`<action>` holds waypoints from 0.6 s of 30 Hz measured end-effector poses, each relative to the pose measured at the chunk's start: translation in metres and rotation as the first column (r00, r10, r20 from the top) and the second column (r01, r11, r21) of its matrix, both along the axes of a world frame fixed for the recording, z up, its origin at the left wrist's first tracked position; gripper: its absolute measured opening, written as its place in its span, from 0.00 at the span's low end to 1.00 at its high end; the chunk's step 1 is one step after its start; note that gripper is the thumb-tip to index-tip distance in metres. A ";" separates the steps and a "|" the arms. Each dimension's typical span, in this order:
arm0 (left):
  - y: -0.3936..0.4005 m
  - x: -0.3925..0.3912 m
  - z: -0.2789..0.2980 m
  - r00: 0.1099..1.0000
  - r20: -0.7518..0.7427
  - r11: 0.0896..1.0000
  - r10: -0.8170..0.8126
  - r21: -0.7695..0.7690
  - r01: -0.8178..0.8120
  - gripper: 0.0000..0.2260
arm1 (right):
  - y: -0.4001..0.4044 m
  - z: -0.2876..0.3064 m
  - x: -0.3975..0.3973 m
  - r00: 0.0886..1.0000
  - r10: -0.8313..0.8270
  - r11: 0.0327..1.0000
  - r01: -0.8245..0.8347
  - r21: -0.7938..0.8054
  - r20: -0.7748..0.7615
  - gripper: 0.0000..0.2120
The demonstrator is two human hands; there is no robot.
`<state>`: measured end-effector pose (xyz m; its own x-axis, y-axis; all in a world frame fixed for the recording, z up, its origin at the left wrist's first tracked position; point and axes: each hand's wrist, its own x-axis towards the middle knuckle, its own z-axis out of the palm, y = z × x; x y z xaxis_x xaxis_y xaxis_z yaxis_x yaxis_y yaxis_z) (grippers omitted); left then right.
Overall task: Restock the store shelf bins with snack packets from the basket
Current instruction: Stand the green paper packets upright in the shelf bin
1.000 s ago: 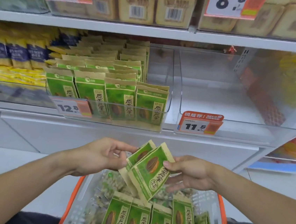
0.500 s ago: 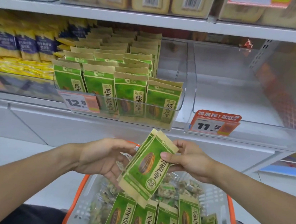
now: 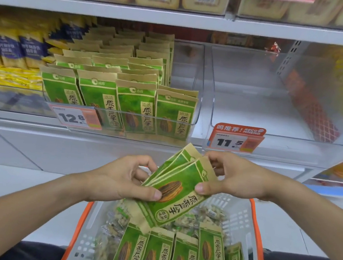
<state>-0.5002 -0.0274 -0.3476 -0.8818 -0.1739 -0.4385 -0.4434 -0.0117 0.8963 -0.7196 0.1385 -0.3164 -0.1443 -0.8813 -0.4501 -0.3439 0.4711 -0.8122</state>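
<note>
The shelf (image 3: pixel 178 18) fills your view from 9 to 3 o'clock. On it, at 2 o'clock, a clear bin (image 3: pixel 271 140) shows only its bare floor and carries a tag reading 11.5 (image 3: pixel 236 138) on its front lip. Just beside it, at 11 o'clock, a second clear bin (image 3: pixel 199 86) is packed with upright green packets in rows (image 3: pixel 117 94), with a tag reading 12.8 (image 3: pixel 75 117) in front. Further toward 9 o'clock lie yellow and blue bags (image 3: pixel 11 53).

At 6 o'clock, below your hands, the basket (image 3: pixel 239 219), white with an orange rim, holds a row of upright green packets (image 3: pixel 165 256) over a layer of small clear-wrapped snacks (image 3: pixel 111 231).

At the centre, above the basket, you hold a fan of green packets (image 3: pixel 179 190), tilted with their tops toward 1 o'clock. Your left hand (image 3: pixel 118 179) curls round its lower left edge, thumb pressed on the front packet. Your right hand (image 3: pixel 233 178) pinches the upper right edge, thumb on the face, fingers bent over the top.
</note>
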 end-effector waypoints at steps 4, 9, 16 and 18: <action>0.007 -0.006 0.007 0.990 -0.139 1.000 0.005 -0.023 -0.008 0.17 | 0.005 0.011 0.000 1.000 0.021 0.992 -0.020 -0.124 0.006 0.21; 0.018 -0.011 0.026 0.943 -0.330 0.975 0.039 -0.196 -0.108 0.16 | 0.006 0.036 0.002 0.980 -0.031 0.929 -0.044 -0.368 -0.195 0.27; 0.025 -0.015 0.053 0.912 -0.410 0.935 0.027 -0.312 -0.168 0.17 | 0.007 0.065 -0.003 0.976 -0.063 0.868 -0.049 -0.495 -0.207 0.29; 0.027 -0.013 0.060 0.925 -0.380 0.924 -0.010 -0.358 -0.137 0.18 | 0.008 0.072 -0.004 0.982 -0.022 0.883 -0.069 -0.465 -0.188 0.26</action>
<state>-0.5133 -0.0007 -0.2880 -0.9472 -0.3199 0.0233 -0.0907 0.3368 0.9372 -0.7241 0.1462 -0.2448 -0.1603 -0.9859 0.0470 -0.5135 0.0426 -0.8570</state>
